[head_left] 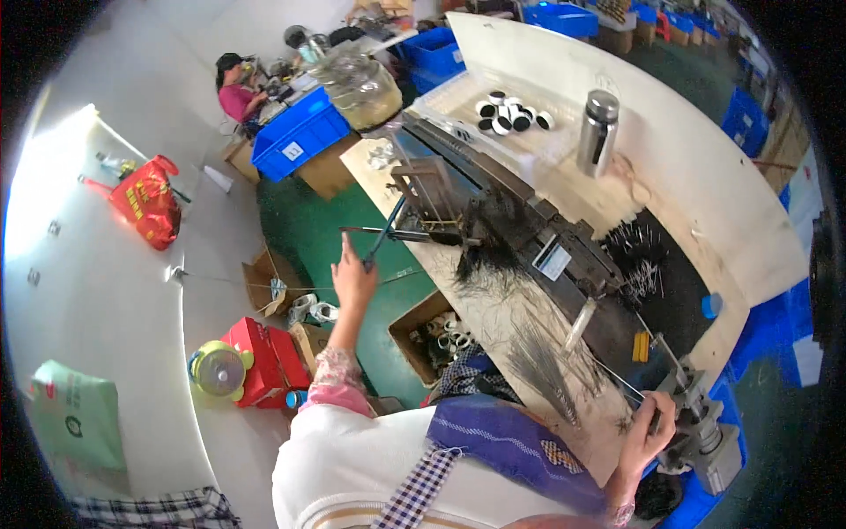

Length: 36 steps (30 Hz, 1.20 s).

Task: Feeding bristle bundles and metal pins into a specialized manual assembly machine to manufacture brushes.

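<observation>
My left hand (354, 280) is closed round the lower end of a dark bar-like lever (386, 231), its index finger stretched up beside it. Near that fingertip ends a thin dark rod (370, 231) that runs level to the machine. My right hand (650, 434) pinches the end of a thin pale rod (617, 377) at the near right of the bench. Between my hands stretches a long, dark, greasy metal machine (515, 207) with a small frame (432, 192) at its left end. A fan of thin metal wires (542, 366) lies on the wooden bench top nearest me.
Behind the machine stand a steel flask (599, 132) and a clear tray (445, 93) with black-and-white round pieces. Many short pins (636, 256) lie on a dark mat. A grey metal fixture (705, 432) borders the right side. Below is a carton (414, 339); another person (236, 93) sits far left.
</observation>
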Each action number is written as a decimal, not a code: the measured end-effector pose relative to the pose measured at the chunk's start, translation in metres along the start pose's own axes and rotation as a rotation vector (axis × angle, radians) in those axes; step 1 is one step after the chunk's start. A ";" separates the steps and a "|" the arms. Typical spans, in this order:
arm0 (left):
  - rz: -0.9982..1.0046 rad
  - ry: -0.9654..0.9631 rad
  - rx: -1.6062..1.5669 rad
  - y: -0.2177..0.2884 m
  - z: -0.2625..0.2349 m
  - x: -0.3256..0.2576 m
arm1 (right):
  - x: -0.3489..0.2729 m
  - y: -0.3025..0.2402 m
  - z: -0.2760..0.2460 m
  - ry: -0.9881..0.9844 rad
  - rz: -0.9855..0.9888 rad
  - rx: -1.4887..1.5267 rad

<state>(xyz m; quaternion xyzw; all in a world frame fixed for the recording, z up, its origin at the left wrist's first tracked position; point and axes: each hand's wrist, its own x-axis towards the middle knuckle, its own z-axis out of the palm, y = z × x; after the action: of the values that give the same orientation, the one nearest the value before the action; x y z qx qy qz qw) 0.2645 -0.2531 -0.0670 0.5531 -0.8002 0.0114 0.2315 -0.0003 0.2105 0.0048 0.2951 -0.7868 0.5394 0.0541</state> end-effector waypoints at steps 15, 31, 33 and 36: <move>0.930 -0.974 -1.266 0.231 -0.098 -0.112 | 0.041 -0.049 0.019 -0.372 -0.316 -0.084; 0.094 -1.217 -1.324 0.299 -0.046 -0.161 | 0.088 -0.008 0.028 -0.339 -0.395 -0.604; -0.121 -1.590 -1.706 0.305 -0.058 -0.156 | 0.097 0.005 0.027 -0.347 -0.389 -0.620; -0.434 -1.753 -2.096 0.299 -0.091 -0.115 | 0.095 0.004 0.036 -0.312 -0.424 -0.626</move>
<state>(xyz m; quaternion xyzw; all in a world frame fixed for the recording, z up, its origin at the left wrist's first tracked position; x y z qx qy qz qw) 0.0631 -0.0103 0.0416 0.0614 -0.2164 -0.9735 -0.0416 -0.0722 0.1415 0.0252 0.4983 -0.8335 0.1993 0.1312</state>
